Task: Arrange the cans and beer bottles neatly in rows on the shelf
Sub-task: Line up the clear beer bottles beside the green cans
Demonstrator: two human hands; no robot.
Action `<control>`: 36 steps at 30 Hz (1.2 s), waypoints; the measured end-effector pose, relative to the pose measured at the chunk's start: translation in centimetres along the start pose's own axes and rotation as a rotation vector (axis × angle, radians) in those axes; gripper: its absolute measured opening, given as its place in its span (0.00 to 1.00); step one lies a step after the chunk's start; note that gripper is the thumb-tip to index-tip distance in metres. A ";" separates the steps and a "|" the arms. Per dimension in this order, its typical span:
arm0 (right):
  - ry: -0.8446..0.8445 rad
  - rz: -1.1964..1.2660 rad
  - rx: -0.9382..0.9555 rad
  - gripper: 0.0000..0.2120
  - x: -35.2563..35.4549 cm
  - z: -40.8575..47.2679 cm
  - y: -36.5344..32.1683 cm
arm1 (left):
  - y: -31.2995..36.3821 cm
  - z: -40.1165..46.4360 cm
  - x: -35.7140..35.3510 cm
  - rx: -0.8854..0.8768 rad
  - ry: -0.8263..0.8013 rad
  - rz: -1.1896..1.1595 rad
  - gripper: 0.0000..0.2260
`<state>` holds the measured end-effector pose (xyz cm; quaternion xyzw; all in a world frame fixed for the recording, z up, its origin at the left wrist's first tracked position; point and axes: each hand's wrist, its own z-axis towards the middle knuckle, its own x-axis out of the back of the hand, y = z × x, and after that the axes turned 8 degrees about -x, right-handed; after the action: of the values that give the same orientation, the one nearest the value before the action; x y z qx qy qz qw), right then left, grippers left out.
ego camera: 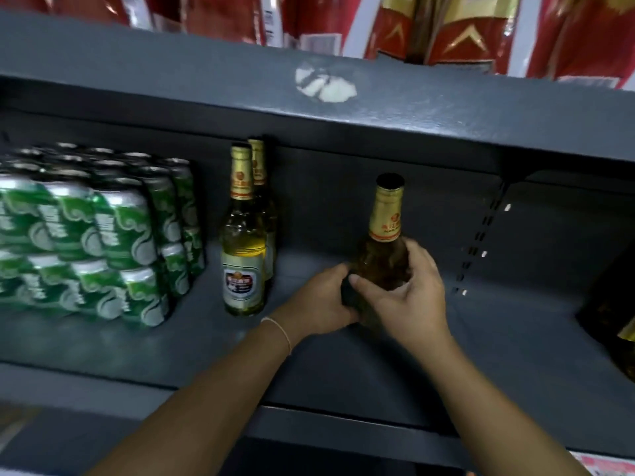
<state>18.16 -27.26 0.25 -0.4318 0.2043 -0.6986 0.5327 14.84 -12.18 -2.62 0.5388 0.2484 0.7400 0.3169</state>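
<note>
A beer bottle (385, 231) with a gold foil neck and black cap stands upright over the middle of the grey shelf (206, 341). My left hand (319, 300) and my right hand (402, 290) both grip its lower body, hiding its label and base. To the left, two more beer bottles (244, 242) with the same gold necks stand one behind the other. Further left, green cans (86, 235) sit stacked in two layers, several rows deep.
The upper shelf board (343, 108) hangs low over the bottle tops, with red packages (464, 29) on it. A slotted upright (481, 235) runs down the back wall at right. A dark bottle (611, 321) shows at the right edge.
</note>
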 end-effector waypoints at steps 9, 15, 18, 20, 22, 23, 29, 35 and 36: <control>-0.045 0.036 -0.058 0.35 -5.8 -2.8 -5.6 | -3.2 -5.8 5.6 -0.049 0.091 -0.093 0.30; -0.089 0.100 -0.155 0.34 -9.5 -4.3 -8.1 | -4.5 -9.1 8.6 -0.043 0.114 -0.165 0.28; -0.090 0.094 -0.182 0.39 -11.1 -5.1 -9.5 | -5.3 -10.6 10.0 -0.023 0.130 -0.160 0.29; -0.081 0.092 -0.201 0.39 -11.9 -5.7 -10.4 | -6.0 -11.3 10.7 -0.018 0.133 -0.159 0.31; -0.072 0.099 -0.218 0.34 -12.7 -6.2 -11.3 | -6.6 -12.0 11.3 -0.004 0.134 -0.152 0.31; -0.067 0.097 -0.224 0.34 -13.0 -6.4 -11.7 | -6.8 -12.2 11.6 0.004 0.131 -0.153 0.31; -0.035 0.070 -0.244 0.35 -14.8 -6.9 -13.2 | -8.4 -13.4 12.8 0.060 0.191 -0.168 0.35; -0.027 0.022 -0.236 0.36 -16.0 -6.8 -13.7 | -9.2 -13.4 13.7 0.053 0.158 -0.188 0.35; -0.029 0.013 -0.234 0.37 -16.1 -6.7 -13.4 | -9.3 -13.4 13.7 0.057 0.153 -0.206 0.35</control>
<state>5.99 -8.89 0.41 -0.4998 0.2796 -0.6602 0.4860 0.95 3.85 -4.45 0.4613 0.3467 0.7351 0.3559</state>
